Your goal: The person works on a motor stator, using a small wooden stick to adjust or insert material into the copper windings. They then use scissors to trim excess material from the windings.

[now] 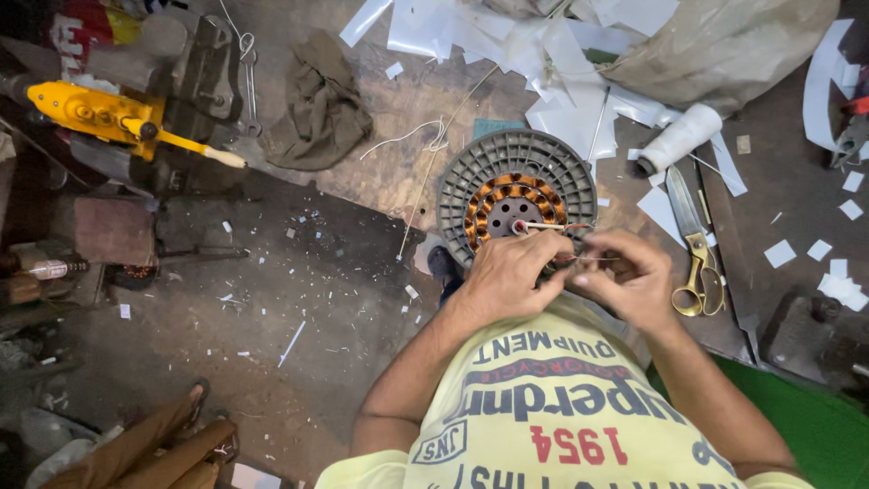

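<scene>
I log a grey ribbed motor housing (516,172) with copper-orange coils (512,201) ringed around a silver hub. A thin red wire (552,225) runs from the hub. Scissors (695,258) near the bench's right edge have brass-yellow handles and dull steel blades. White thread spool (679,138) and white paper scraps (552,63) lie toward the far edge. Olive-brown cloth (321,104) at far left centre. Yellow tool (100,113) at the far-left corner. Green mat (815,426) at the near-right corner.
</scene>
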